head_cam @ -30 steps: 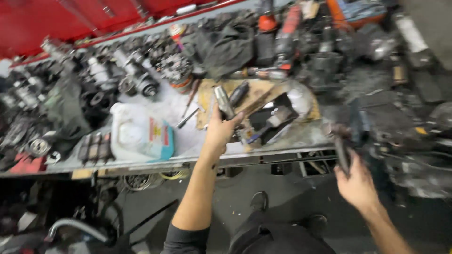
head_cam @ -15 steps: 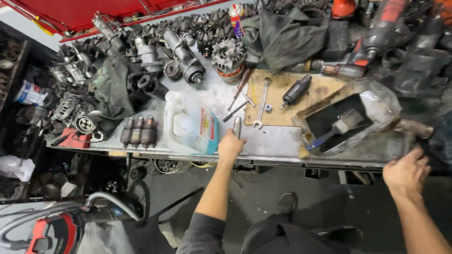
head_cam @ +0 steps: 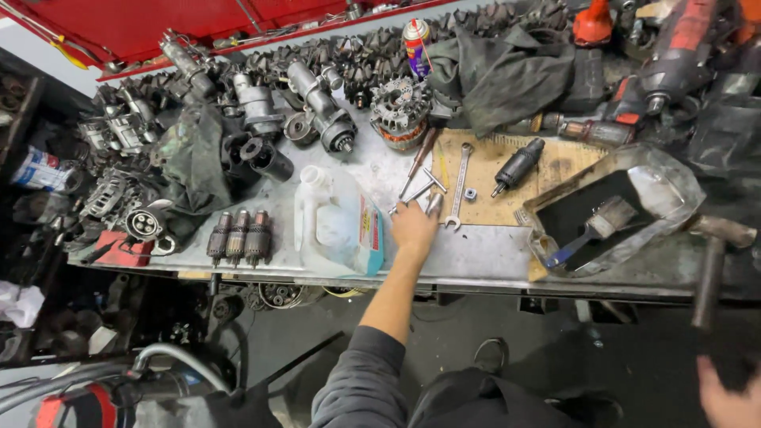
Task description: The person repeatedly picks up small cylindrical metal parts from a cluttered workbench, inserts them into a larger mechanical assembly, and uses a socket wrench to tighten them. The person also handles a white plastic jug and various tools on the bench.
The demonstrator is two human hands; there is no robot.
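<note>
My left hand (head_cam: 412, 230) rests on the metal workbench (head_cam: 491, 257), fingers closed around a small shiny metal cylinder (head_cam: 434, 204). It lies just right of a white plastic jug (head_cam: 337, 226) and beside a combination wrench (head_cam: 458, 186) and a screwdriver (head_cam: 418, 162). Only part of my right hand (head_cam: 725, 396) shows, at the bottom right corner below the bench. It grips the dark handle end of a hammer (head_cam: 713, 257), whose head sits near the bench's right edge.
A cardboard sheet (head_cam: 495, 198) carries a black motor part (head_cam: 519, 165). A clear tray (head_cam: 626, 210) holds a paintbrush (head_cam: 590, 226). Starter motors, alternators, several armatures (head_cam: 238, 236), dark rags (head_cam: 503, 71), a spray can (head_cam: 414, 43) and power tools crowd the back.
My left hand came down from above the tray to the bench front, near the wrenches and jug. My right hand sank toward the bottom right corner. The view shifted.
</note>
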